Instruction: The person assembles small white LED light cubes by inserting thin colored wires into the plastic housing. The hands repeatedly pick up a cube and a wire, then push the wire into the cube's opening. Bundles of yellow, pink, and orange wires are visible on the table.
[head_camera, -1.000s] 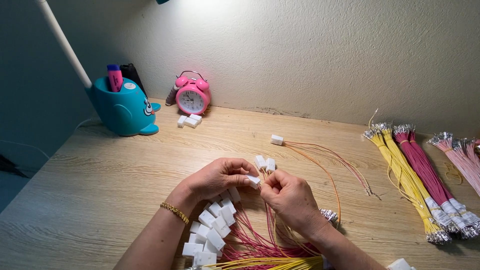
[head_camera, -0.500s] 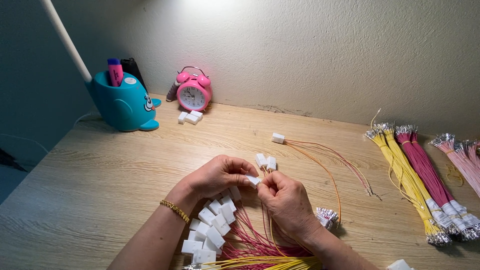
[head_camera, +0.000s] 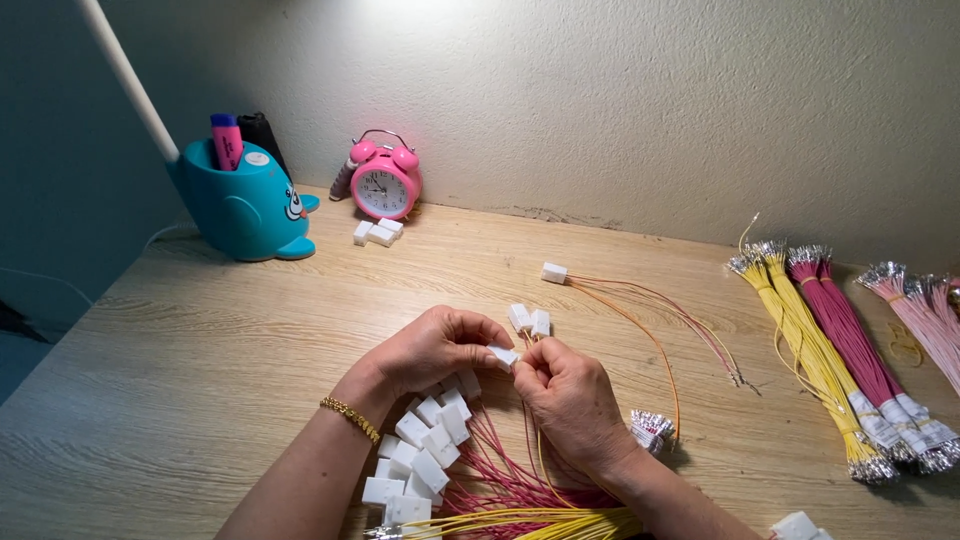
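Note:
My left hand (head_camera: 432, 348) pinches a small white plastic connector (head_camera: 503, 355) at its fingertips. My right hand (head_camera: 572, 398) meets it from the right, fingers closed on a thin wire at the connector; the wire's colour is hidden by the fingers. Below both hands lies a pile of white connectors (head_camera: 425, 450) with red and yellow wires (head_camera: 520, 500) fanning toward me. Two more white connectors (head_camera: 529, 320) sit just beyond my fingertips. A finished connector with orange and pink wires (head_camera: 553, 272) lies farther back.
A teal whale-shaped pen holder (head_camera: 243, 205) and a pink alarm clock (head_camera: 383, 181) stand at the back left, with small white connectors (head_camera: 376, 232) beside the clock. Bundles of yellow (head_camera: 806, 360), magenta (head_camera: 862, 355) and pink wires (head_camera: 925, 320) lie at the right. A white lamp arm (head_camera: 125, 75) crosses upper left.
Both hands stay together at the connector with only small finger movements. The camera view has shifted slightly; nothing on the desk moved.

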